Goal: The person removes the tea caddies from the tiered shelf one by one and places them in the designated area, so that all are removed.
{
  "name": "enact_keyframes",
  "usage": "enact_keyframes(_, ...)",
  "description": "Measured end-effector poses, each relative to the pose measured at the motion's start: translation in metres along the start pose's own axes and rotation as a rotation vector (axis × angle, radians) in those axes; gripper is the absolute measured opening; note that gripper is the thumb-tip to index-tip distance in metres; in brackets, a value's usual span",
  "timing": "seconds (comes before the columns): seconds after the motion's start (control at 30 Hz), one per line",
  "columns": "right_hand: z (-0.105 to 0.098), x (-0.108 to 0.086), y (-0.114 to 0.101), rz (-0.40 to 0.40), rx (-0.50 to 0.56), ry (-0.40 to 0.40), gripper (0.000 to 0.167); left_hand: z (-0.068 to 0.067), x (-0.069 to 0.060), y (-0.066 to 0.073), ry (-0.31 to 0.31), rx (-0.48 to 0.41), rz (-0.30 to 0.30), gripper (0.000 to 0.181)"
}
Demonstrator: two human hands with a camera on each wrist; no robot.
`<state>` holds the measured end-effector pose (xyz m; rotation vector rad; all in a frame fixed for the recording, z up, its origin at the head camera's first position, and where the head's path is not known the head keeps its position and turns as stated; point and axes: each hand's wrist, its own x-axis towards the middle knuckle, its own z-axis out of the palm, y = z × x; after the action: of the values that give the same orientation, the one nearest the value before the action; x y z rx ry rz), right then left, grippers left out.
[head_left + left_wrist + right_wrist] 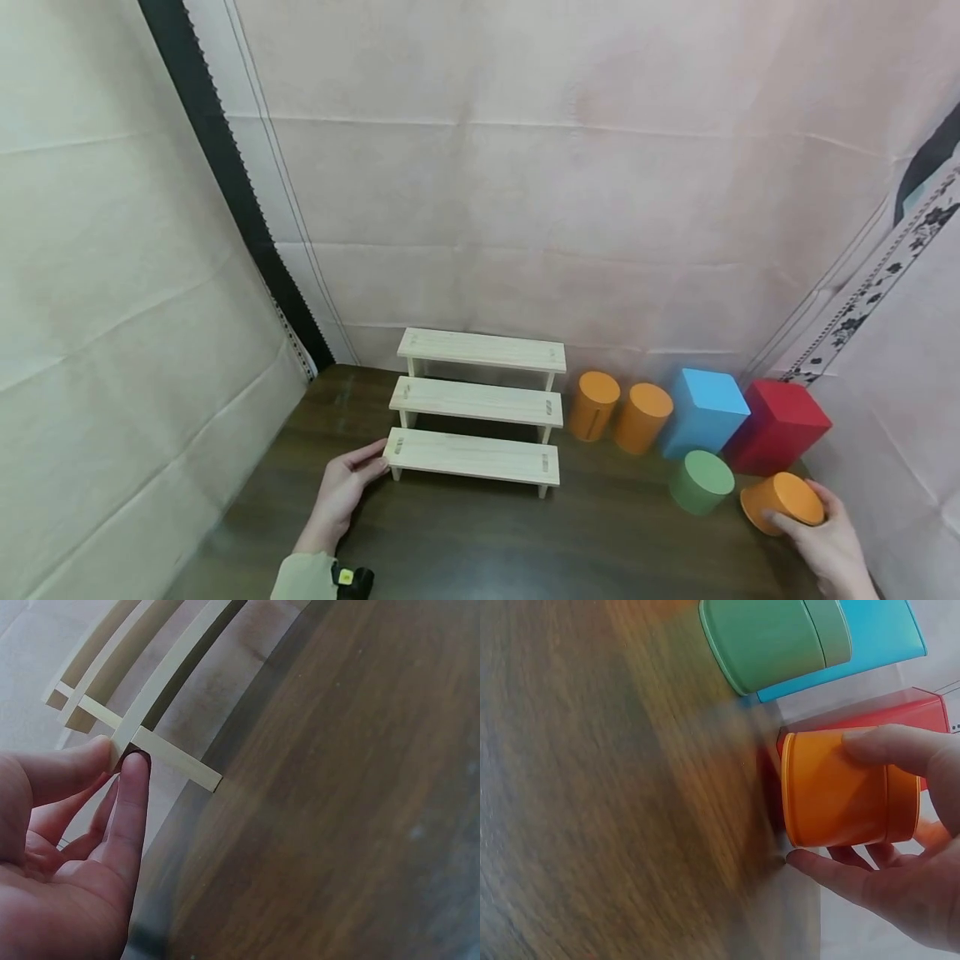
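At the table's left-centre stands a pale wooden three-tier shelf (472, 457). My left hand (341, 496) pinches the left end of its lowest step, thumb above and a finger beneath, as the left wrist view shows. Over at the right, an orange round tin (783, 502) with a lid is in my right hand (834, 543). The right wrist view shows the thumb on one side of this tin (836, 791) and fingers around the other. I cannot tell whether its base touches the table. A green round tin (702, 483) stands just left of it.
Two taller orange tins (594, 408) stand right of the shelf. Behind the green tin are a blue box (703, 412) and a red box (776, 427). Pale cloth walls (525, 183) enclose the dark wooden table (465, 550) at the back and sides.
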<state>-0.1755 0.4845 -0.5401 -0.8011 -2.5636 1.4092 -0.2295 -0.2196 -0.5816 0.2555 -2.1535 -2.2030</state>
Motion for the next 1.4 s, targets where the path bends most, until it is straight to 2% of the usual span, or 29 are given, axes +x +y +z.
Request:
enact_keyframes(0.2,0.003,0.005,-0.001,-0.042,-0.027,0.01,0.106,0.001,0.0,0.001,0.01,0.004,0.004,0.042)
enact_keyframes(0.47,0.004,0.01,0.0,-0.074,-0.031,-0.042,0.107,0.004,0.0,0.0,0.005,-0.004,-0.007,0.04)
enact_keyframes(0.8,0.011,0.008,-0.002,-0.06,-0.064,-0.061,0.114,0.001,-0.002,0.0,0.013,-0.012,-0.025,0.041)
enact_keyframes(1.07,0.014,0.005,-0.003,-0.055,-0.1,-0.06,0.117,-0.002,-0.005,-0.005,0.027,-0.025,-0.06,0.042)
enact_keyframes(1.4,0.016,0.011,-0.001,-0.054,-0.111,-0.077,0.124,-0.002,-0.003,-0.005,0.041,-0.015,-0.051,0.042)
